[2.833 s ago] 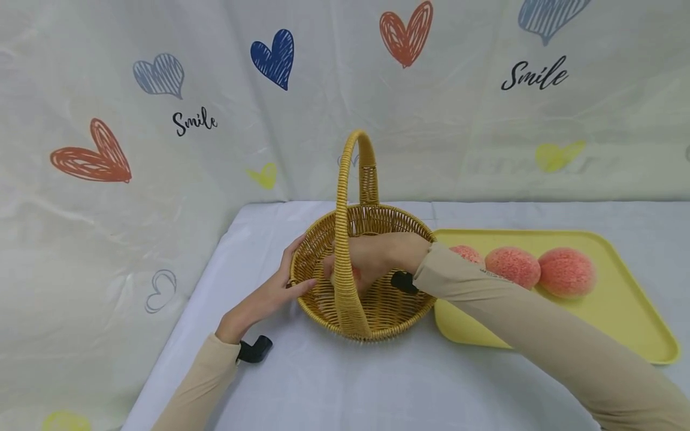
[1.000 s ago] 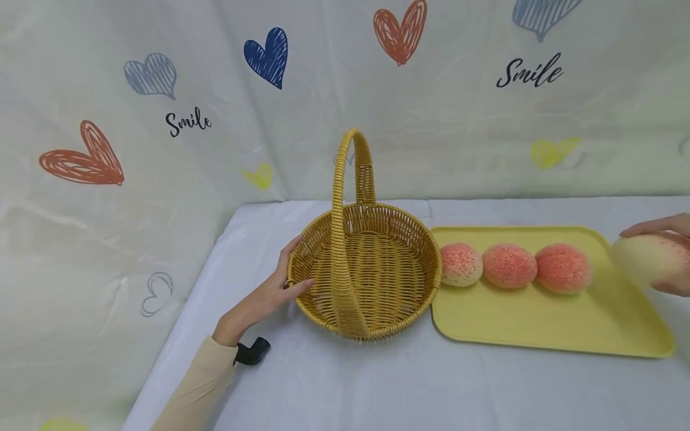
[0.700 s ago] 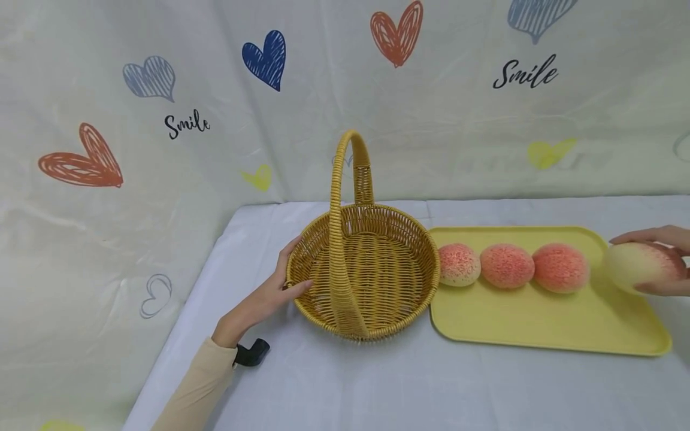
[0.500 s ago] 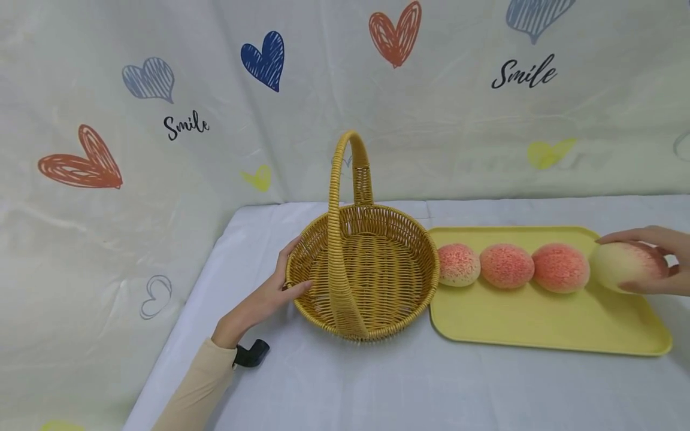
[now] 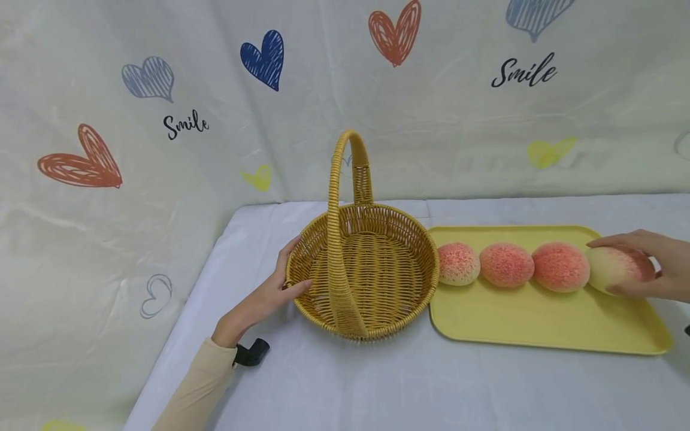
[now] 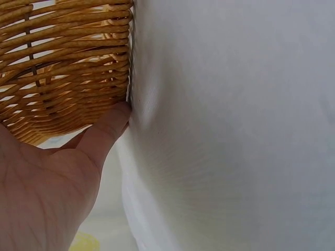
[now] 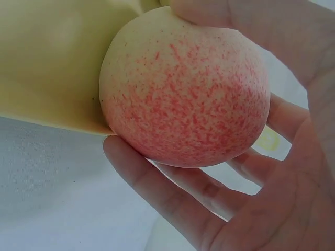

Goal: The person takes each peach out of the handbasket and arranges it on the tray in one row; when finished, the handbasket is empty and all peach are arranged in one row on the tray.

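My left hand [image 5: 276,289] holds the near-left side of a round wicker basket [image 5: 377,269], thumb over the rim and fingers along the outside. In the left wrist view, the fingers reach down the woven wall [image 6: 68,68] close to the tabletop. At the right, my right hand [image 5: 652,263] grips a pale yellow and pink peach [image 5: 614,267], thumb on one side and fingers on the other. That peach [image 7: 183,99] is at the right end of a yellow tray [image 5: 539,320], in line with three pinker peaches [image 5: 507,265].
A tall arched handle [image 5: 335,239] spans the basket. The tray's left edge lies right by the basket's right side. White cloth covers the table [image 5: 388,389], and a white curtain [image 5: 458,120] printed with hearts and "Smile" hangs behind and at the left.
My right hand, inside the basket at first, later appears at the far right with the pale peach and moves it left onto the tray, beside the others. The left hand stays on the basket.
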The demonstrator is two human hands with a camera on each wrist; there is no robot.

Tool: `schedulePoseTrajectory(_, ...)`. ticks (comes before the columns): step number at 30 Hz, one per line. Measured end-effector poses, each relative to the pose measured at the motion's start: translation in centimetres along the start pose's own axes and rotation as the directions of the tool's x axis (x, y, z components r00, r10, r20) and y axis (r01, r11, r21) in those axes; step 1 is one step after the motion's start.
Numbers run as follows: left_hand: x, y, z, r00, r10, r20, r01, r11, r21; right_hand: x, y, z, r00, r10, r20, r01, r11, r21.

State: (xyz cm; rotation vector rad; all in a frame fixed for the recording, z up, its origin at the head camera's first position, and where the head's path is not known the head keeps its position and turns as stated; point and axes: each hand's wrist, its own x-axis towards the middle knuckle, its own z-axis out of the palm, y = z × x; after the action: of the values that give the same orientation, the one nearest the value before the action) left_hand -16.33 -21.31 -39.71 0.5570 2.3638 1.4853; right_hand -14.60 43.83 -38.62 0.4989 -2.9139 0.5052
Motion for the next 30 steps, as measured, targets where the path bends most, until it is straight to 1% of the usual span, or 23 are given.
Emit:
schedulePoseTrajectory(4, 0.0, -0.1, -0.1, 1.0, -0.003, -0.009, 0.003, 1.0, 0.017, 0.1, -0.3, -0.2, 0.999, 0.036, 0.027, -0.035, 0.999, -0.025)
schedulePoseTrajectory(10, 0.0, -0.2, -0.1, 1.0, 0.0, -0.003, 0.0, 1.0, 0.004, 0.0, -0.4, -0.1, 0.999, 0.047, 0.021, -0.047, 0.999, -0.018)
schedulePoseTrajectory(14, 0.2, -0.1, -0.1, 1.0, 0.001, 0.0, -0.001, 1.0, 0.002, 0.0, -0.3, 0.0, 0.998, 0.062, 0.026, -0.061, 0.997, -0.054)
schedulePoseTrajectory(16, 0.3, -0.1, 0.0, 1.0, 0.002, 0.001, -0.002, 1.0, 0.0, 0.0, -0.2, -0.1, 0.997, 0.07, 0.043, -0.067, 0.995, -0.071)
schedulePoseTrajectory(18, 0.4, 0.0, 0.0, 1.0, 0.005, 0.004, -0.005, 1.0, -0.004, 0.0, 0.1, -0.1, 0.998, 0.052, 0.029, -0.051, 0.998, -0.047)
schedulePoseTrajectory(21, 0.5, 0.1, 0.1, 1.0, 0.008, 0.011, -0.008, 1.0, -0.011, -0.2, 0.5, -0.1, 0.998, 0.051, -0.023, -0.051, 0.999, 0.008)
schedulePoseTrajectory(23, 0.6, 0.1, 0.1, 1.0, 0.01, 0.017, -0.009, 1.0, -0.019, -0.2, 0.5, -0.4, 0.995, 0.084, -0.047, -0.083, 0.996, 0.035)
schedulePoseTrajectory(24, 0.6, 0.1, 0.1, 1.0, 0.01, 0.02, -0.009, 1.0, -0.022, -0.1, 0.4, -0.8, 0.992, 0.117, -0.045, -0.115, 0.993, 0.031)
schedulePoseTrajectory(26, 0.6, 0.1, 0.1, 1.0, 0.008, 0.019, -0.008, 1.0, -0.025, 0.2, -0.1, -1.5, 0.984, 0.173, -0.034, -0.172, 0.985, 0.018)
schedulePoseTrajectory(28, 0.6, 0.1, 0.1, 1.0, 0.005, 0.017, -0.005, 1.0, -0.026, 0.7, -1.3, -2.4, 0.98, 0.201, -0.014, -0.2, 0.979, 0.02)
schedulePoseTrajectory(30, 0.5, 0.1, 0.1, 1.0, 0.003, 0.015, -0.003, 1.0, -0.025, 1.3, -2.8, -3.0, 0.983, 0.179, -0.032, -0.178, 0.984, 0.029)
